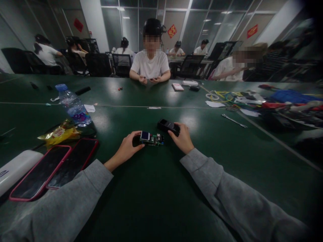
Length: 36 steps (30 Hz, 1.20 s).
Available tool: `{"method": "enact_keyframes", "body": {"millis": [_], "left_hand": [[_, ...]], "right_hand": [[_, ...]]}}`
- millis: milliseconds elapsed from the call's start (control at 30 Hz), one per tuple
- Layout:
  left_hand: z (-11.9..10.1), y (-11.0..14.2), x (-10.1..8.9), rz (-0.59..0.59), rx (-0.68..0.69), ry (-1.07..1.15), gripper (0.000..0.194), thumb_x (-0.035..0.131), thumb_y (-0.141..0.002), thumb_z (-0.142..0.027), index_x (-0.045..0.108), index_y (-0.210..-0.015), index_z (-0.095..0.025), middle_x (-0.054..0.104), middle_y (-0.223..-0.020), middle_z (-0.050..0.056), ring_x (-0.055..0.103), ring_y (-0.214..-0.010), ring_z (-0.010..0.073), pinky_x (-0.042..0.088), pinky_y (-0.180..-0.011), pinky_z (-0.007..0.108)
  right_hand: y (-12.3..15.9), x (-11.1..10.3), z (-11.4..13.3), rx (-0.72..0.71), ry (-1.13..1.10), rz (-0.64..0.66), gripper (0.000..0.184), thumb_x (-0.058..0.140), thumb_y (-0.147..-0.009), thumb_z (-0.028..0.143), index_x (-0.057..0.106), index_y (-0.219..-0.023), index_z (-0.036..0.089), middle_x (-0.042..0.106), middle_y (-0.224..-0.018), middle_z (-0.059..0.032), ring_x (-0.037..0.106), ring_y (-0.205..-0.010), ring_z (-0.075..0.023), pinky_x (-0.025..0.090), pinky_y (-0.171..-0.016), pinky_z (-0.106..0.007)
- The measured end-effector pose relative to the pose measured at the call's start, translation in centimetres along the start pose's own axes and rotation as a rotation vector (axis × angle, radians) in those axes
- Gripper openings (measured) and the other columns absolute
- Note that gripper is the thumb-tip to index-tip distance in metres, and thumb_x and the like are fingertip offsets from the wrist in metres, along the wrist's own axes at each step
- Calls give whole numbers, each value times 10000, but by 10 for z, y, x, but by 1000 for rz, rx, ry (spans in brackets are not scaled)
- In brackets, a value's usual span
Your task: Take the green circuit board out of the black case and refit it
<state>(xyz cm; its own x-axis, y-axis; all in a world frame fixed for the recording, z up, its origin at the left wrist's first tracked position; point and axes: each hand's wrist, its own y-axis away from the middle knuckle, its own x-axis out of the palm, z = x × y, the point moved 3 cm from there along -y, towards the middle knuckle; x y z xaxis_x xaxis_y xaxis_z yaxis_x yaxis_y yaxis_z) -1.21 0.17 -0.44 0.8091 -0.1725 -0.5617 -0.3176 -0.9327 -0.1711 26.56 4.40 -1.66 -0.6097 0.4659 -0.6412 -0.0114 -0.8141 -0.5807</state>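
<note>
My left hand (129, 145) grips the left end of a green circuit board (152, 139), thumb in front and fingers behind. A small display with a pale frame (145, 135) is mounted on the board's left part, and small components cover the rest. Just behind and to the right lies a black plastic casing (165, 125) with a rectangular window at its left end. My right hand (183, 137) holds this casing by its right end between thumb and fingers. Board and casing are close together, with a narrow gap between them.
At left are two red-edged phones (40, 174), a white power bank (19, 166), a yellow snack packet (59, 132) and a water bottle (74, 106). A wrench (234, 121) and tangled cables (252, 99) lie at right. Another person (150, 64) sits across the green table (141, 201).
</note>
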Motion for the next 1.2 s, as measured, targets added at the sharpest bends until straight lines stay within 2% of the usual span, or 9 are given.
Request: {"method": "enact_keyframes", "body": {"millis": [133, 267, 533, 700, 800, 867, 933, 1033, 1200], "left_hand": [[-1, -1, 1, -8, 20, -1, 537, 669, -815, -297, 467, -1310, -250, 558, -1316, 81, 522, -1229, 265, 390, -1054, 543], [0, -1, 1, -10, 11, 3, 509, 639, -841, -314, 461, -1314, -250, 550, -1324, 84, 517, -1234, 266, 404, -1037, 546], [-5, 0, 0, 2, -8, 11, 464, 616, -857, -324, 482, -1294, -238, 558, -1316, 84, 523, -1231, 262, 413, -1037, 531], [-1, -1, 0, 4, -15, 2, 467, 610, -858, -330, 478, -1297, -246, 551, -1327, 91, 512, -1245, 283, 404, -1027, 569], [1, -2, 1, 1, -2, 3, 466, 609, -860, -334, 475, -1299, -251, 554, -1323, 87, 515, -1245, 273, 407, -1034, 547], [2, -2, 1, -2, -4, 2, 471, 611, -860, -338, 472, -1301, -252, 555, -1321, 86, 517, -1243, 264, 411, -1038, 530], [2, -2, 2, -8, -9, 0, 478, 617, -855, -340, 470, -1301, -247, 554, -1321, 91, 517, -1243, 265, 417, -1031, 530], [3, -2, 3, -18, -1, -4, 481, 623, -847, -346, 476, -1290, -233, 559, -1316, 104, 523, -1239, 272, 415, -1029, 546], [7, -4, 4, -53, -4, -9, 499, 644, -824, -356, 483, -1272, -208, 577, -1292, 118, 548, -1214, 272, 423, -1030, 531]], "right_hand": [[1, -1, 4, 15, 57, -15, 524, 643, -789, 388, 499, -1233, 152, 511, -1147, -167, 464, -1081, -346, 416, -939, -557], [2, 0, 4, 36, 62, 1, 521, 646, -787, 389, 511, -1225, 140, 505, -1144, -174, 458, -1081, -349, 421, -929, -561], [3, 4, -2, 8, -32, 60, 512, 630, -802, 342, 476, -1247, 142, 535, -1169, -176, 521, -1082, -335, 440, -942, -551], [0, 2, -1, 34, -116, 65, 487, 621, -808, 333, 469, -1244, 177, 566, -1154, -156, 555, -1068, -334, 443, -932, -564], [2, -9, 14, 14, -206, -21, 507, 605, -834, 371, 433, -1277, 193, 549, -1194, -143, 540, -1117, -319, 441, -960, -533], [6, -16, 30, -52, -255, -57, 507, 594, -854, 376, 412, -1298, 213, 531, -1229, -132, 527, -1148, -299, 430, -997, -500], [11, -20, 46, -110, -292, -34, 500, 593, -861, 372, 408, -1302, 223, 533, -1222, -126, 532, -1138, -290, 440, -992, -479], [20, -18, 63, -155, -321, 71, 498, 589, -866, 378, 403, -1306, 238, 533, -1223, -124, 541, -1122, -293, 452, -976, -489], [24, -11, 70, -221, -363, 206, 503, 607, -853, 384, 409, -1295, 246, 538, -1209, -115, 546, -1116, -289, 462, -966, -487]]}}
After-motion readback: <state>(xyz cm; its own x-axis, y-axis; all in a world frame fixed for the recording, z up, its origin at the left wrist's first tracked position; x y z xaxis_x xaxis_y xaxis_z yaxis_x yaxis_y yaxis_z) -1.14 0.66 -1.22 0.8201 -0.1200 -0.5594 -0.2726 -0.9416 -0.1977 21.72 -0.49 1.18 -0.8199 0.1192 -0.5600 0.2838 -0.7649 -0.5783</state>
